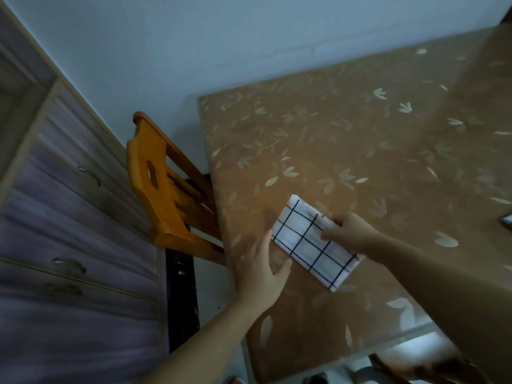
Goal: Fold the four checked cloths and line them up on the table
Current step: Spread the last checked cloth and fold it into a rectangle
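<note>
Right hand (350,231): fingers rest on the far long edge of the cloth (313,246), lightly bent, pointing toward 9 o'clock. Blur hides whether they pinch the edge or only press it; the grip cannot be told. Forearm enters from 4 o'clock, crossing the table's near right corner.

Left hand (263,268): flat and wide open, holding nothing. Fingers straight, pointing toward 12 o'clock, fingertips touching the cloth's left short end; thumb spread toward 2 o'clock, just beside the cloth's near long edge. Palm lies on or just over the table; which, cannot be told. Forearm enters from 7 o'clock.

Cloth: white with dark check lines, folded to a narrow rectangle, lying flat between the two hands near the table's left edge. Long axis runs from 10 o'clock to 4 o'clock.

Table (346,139): brown covering with pale leaf print; far edge against the wall (166,45). A small pale item (507,218) is cut off at the frame's right edge, at 3 o'clock from the cloth; kind unclear.

Chair (166,195): orange wood, touching or just beside the table's left edge, at 9 o'clock from the cloth.

Drawers (69,217): grey-purple fronts with handles, at far left.

Wall: plain pale blue, at 12 o'clock.
</note>
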The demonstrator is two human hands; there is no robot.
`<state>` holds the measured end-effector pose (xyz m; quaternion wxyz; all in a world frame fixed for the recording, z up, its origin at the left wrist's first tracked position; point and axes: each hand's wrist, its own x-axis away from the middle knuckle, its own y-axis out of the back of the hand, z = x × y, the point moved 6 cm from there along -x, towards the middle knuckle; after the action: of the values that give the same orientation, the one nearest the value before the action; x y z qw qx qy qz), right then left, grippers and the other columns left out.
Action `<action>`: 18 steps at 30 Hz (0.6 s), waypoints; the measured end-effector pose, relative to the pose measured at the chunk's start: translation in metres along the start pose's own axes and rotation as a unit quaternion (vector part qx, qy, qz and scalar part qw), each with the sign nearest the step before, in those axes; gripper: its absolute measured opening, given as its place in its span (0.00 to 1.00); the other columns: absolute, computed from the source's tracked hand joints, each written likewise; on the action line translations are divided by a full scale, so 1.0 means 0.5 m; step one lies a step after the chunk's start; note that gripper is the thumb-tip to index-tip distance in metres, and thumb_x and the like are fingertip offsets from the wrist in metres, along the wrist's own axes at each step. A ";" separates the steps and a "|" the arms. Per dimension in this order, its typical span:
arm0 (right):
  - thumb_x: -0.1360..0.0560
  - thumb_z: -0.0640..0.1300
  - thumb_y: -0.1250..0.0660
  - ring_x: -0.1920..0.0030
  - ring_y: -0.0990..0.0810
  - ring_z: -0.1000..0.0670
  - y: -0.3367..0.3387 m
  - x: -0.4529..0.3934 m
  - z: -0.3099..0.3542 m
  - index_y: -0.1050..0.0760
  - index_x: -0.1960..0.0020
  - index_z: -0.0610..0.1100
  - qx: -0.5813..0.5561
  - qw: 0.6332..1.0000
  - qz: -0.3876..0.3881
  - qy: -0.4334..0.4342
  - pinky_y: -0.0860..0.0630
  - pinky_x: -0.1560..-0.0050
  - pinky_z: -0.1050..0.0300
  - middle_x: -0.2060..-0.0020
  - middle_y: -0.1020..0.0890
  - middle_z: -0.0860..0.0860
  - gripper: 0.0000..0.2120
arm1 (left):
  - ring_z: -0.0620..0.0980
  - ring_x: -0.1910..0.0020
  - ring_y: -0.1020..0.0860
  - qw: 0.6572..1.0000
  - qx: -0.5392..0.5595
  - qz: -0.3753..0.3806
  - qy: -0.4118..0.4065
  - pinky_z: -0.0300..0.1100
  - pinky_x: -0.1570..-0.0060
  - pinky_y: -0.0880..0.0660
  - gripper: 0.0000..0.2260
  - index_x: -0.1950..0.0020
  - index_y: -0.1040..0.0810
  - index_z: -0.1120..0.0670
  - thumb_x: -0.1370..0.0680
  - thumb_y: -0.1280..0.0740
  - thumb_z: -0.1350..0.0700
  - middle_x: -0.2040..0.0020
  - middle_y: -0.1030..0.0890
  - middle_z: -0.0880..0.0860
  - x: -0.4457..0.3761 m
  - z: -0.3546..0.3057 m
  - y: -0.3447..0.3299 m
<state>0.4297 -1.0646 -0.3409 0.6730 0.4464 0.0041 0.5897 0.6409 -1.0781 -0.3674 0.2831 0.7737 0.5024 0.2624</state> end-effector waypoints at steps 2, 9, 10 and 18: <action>0.26 0.42 0.31 0.61 0.18 0.48 0.019 0.026 -0.003 0.22 0.55 0.45 -0.122 0.992 0.009 -0.004 0.22 0.61 0.56 0.60 0.17 0.47 0.01 | 0.42 0.38 0.28 0.981 0.157 0.002 0.113 0.47 0.37 0.26 0.36 0.23 0.43 0.45 0.27 0.31 0.39 0.30 0.30 0.45 -0.006 -0.012 -0.005; 0.26 0.37 0.31 0.54 0.15 0.40 0.051 0.088 -0.048 0.22 0.45 0.39 -0.377 0.925 0.048 0.000 0.19 0.57 0.47 0.54 0.15 0.41 0.09 | 0.57 0.48 0.18 0.805 0.486 0.174 0.292 0.52 0.48 0.21 0.12 0.42 0.21 0.57 0.21 0.33 0.52 0.47 0.16 0.58 -0.021 -0.113 -0.067; 0.26 0.38 0.31 0.53 0.15 0.40 0.052 0.092 -0.061 0.22 0.45 0.39 -0.378 0.924 0.046 -0.002 0.19 0.55 0.46 0.53 0.15 0.41 0.10 | 0.57 0.47 0.18 0.810 0.482 0.181 0.281 0.52 0.48 0.21 0.11 0.43 0.21 0.58 0.22 0.33 0.54 0.47 0.16 0.58 -0.024 -0.120 -0.071; 0.23 0.37 0.34 0.54 0.17 0.42 0.049 0.104 -0.162 0.21 0.45 0.37 -0.337 0.939 0.048 -0.056 0.20 0.53 0.49 0.53 0.15 0.41 0.09 | 0.55 0.47 0.18 0.877 0.348 0.227 0.241 0.54 0.43 0.23 0.09 0.45 0.18 0.57 0.23 0.30 0.55 0.49 0.15 0.55 -0.017 -0.107 -0.096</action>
<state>0.3831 -0.9770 -0.3476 0.7539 0.2260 -0.2540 0.5621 0.5710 -1.0606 -0.3645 -0.2016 0.8278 0.4250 0.3058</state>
